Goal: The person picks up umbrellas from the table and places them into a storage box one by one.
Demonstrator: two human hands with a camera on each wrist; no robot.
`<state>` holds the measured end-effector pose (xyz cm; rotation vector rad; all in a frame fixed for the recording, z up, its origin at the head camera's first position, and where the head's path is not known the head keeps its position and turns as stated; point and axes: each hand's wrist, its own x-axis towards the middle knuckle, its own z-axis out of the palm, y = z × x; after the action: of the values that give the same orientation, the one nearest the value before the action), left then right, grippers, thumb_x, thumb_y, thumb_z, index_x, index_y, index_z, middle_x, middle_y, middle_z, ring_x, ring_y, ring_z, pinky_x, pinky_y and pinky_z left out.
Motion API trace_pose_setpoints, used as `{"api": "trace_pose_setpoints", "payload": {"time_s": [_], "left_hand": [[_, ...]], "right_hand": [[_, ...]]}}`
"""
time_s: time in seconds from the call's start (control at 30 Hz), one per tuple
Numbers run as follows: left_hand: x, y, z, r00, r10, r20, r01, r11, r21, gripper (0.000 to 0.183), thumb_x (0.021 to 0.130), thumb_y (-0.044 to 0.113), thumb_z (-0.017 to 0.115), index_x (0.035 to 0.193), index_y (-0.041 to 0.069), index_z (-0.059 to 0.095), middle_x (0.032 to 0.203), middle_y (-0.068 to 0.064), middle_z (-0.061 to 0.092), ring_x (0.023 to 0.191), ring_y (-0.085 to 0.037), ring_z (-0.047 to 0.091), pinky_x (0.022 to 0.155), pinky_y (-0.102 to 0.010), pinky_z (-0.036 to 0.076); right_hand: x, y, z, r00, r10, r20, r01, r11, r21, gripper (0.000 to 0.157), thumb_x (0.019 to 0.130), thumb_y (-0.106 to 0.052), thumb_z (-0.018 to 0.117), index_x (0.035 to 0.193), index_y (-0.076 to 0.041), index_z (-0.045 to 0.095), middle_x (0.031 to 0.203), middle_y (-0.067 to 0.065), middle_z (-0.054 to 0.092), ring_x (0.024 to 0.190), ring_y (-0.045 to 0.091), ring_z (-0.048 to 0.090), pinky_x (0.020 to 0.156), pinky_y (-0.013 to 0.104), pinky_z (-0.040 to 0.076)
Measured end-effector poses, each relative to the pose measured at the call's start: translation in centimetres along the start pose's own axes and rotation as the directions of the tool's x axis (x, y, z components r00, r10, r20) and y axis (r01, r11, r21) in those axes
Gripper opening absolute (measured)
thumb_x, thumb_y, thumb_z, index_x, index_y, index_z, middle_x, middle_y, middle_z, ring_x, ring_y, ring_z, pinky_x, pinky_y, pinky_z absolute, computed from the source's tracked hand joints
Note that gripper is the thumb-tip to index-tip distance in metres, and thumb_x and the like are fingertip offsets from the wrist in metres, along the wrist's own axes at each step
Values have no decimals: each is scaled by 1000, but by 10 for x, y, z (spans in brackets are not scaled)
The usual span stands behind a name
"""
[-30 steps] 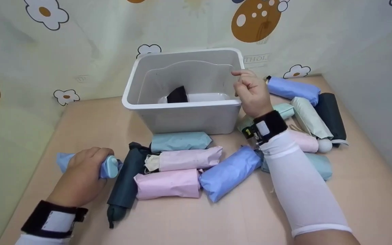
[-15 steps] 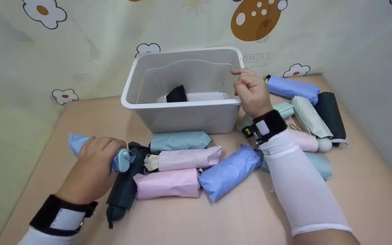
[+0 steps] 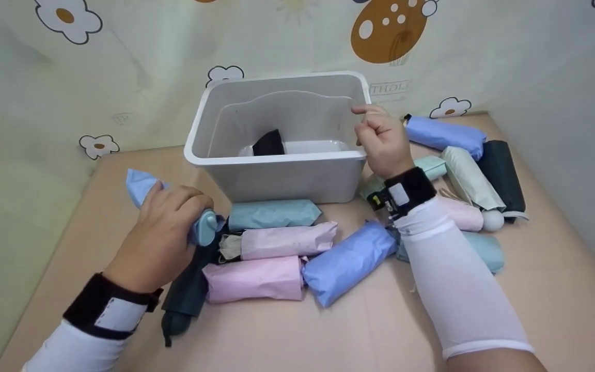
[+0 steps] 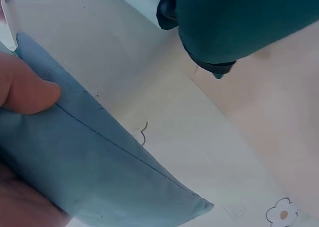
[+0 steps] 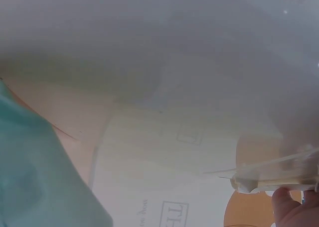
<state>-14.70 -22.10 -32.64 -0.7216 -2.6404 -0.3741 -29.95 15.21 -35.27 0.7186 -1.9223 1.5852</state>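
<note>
My left hand [image 3: 166, 230] grips a light blue folded umbrella [image 3: 142, 185], its pale blue handle end poking out to the right. In the left wrist view, a thumb presses on the umbrella's cloth [image 4: 109, 152]. The umbrella is held above a dark green folded umbrella [image 3: 186, 289], partly covering it. My right hand [image 3: 382, 139] holds the right rim of a white plastic bin [image 3: 287, 178], with its fingers curled over the edge. Inside the bin lies a small black object [image 3: 269, 143]. In the right wrist view, fingertips [image 5: 294, 209] touch the rim.
Before the bin lie folded umbrellas: teal [image 3: 274, 214], lilac [image 3: 290, 241], pink [image 3: 256, 279] and blue [image 3: 349, 263]. Several more, including a blue one [image 3: 444, 135] and a black one [image 3: 503, 178], are clustered right of the bin. A patterned cloth [image 3: 137, 67] hangs behind.
My left hand has moved up and to the right with the light blue umbrella, now over the dark green one. My right hand and the bin have stayed put.
</note>
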Motion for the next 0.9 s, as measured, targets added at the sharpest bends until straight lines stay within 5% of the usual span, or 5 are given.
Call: {"api": "trace_pose_setpoints", "payload": {"time_s": [0.17,0.47,0.9], "left_hand": [[12,5,2,999,50,-16,-50,999,14,42,79,-19,66,111,8,68,116,-10,67,122,-37,60,117,-77,27],[29,9,7,996,88,-18,-87,996,20,35,86,-16,62,111,8,67,117,-11,68,127,-36,59,115,-78,29],[32,5,12,996,92,-17,-91,996,20,36,87,-16,62,114,7,68,121,-12,68,129,-36,59,115,-78,28]], "right_hand": [[0,1,0,1000,1,0,-1,1000,-2,34,92,6,51,59,8,49,64,-10,50,120,42,65,113,40,46],[-1,0,0,1000,16,-1,-16,999,29,38,92,4,50,55,-4,50,58,7,47,120,30,66,114,42,46],[-1,0,1,999,41,-7,-41,999,29,33,92,6,51,59,8,49,62,-8,50,121,27,66,114,42,45]]}}
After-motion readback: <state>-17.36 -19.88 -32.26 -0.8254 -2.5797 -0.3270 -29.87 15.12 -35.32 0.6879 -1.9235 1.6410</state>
